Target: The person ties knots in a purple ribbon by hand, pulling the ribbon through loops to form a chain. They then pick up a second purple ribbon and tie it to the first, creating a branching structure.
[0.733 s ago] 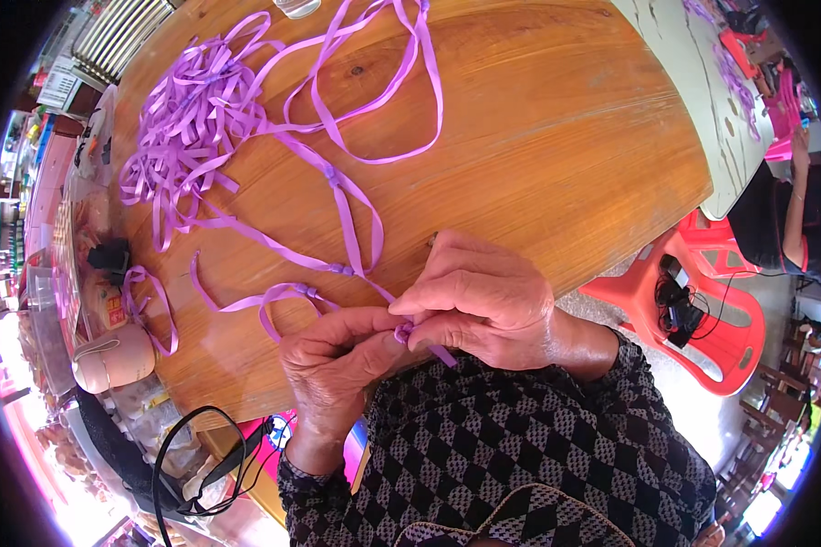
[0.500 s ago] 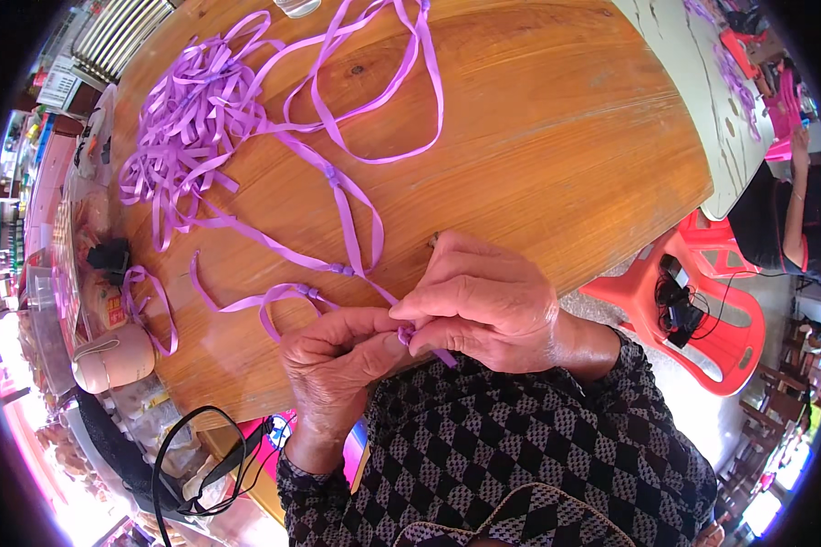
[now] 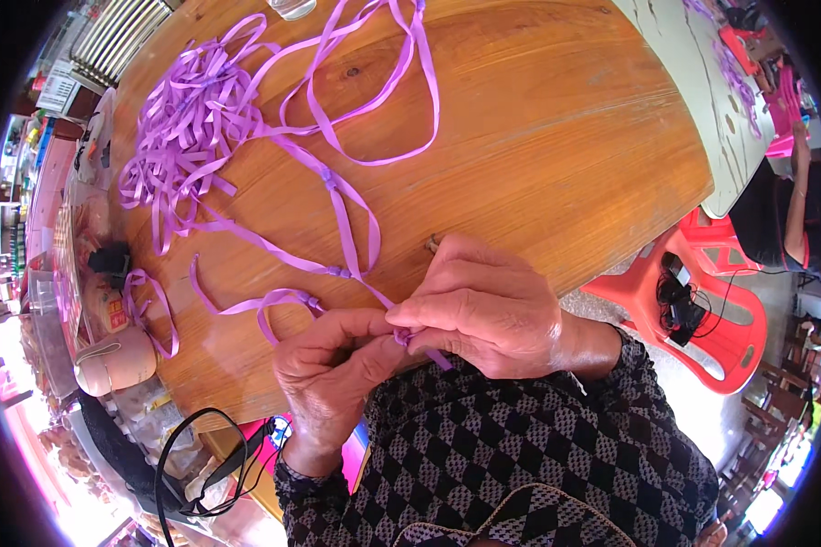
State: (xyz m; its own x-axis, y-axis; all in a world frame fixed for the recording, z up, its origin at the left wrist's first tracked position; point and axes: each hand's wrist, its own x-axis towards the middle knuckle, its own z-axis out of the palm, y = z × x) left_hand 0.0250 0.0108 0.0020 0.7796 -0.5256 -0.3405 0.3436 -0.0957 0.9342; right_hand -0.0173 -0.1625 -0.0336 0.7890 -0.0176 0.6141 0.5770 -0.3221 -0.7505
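Close together at the table's near edge, both my hands pinch one narrow purple ribbon [image 3: 368,289]. My left hand [image 3: 342,360] holds it between thumb and forefinger, beside a small purple knot [image 3: 402,337] that shows between the fingertips. My right hand [image 3: 488,310] grips the ribbon right by that knot, its fingers curled; a short tail [image 3: 440,359] hangs out below. From my hands the ribbon runs away over the wooden table [image 3: 538,137], with darker purple knots [image 3: 338,272] along it. It leads toward a heaped pile of the same ribbon [image 3: 201,109] at the far left.
A clear glass [image 3: 292,7] stands at the far edge. Left of the table are a pinkish roll-shaped object [image 3: 117,359] and a black cable [image 3: 160,465]. On the right, a red plastic stool [image 3: 734,337] carries black cables. Another person's arm [image 3: 798,196] shows at the far right.
My fingers have shifted slightly around the knot, and my left hand sits a little lower and further left. The ribbon tail has moved slightly left. The pile is unchanged.
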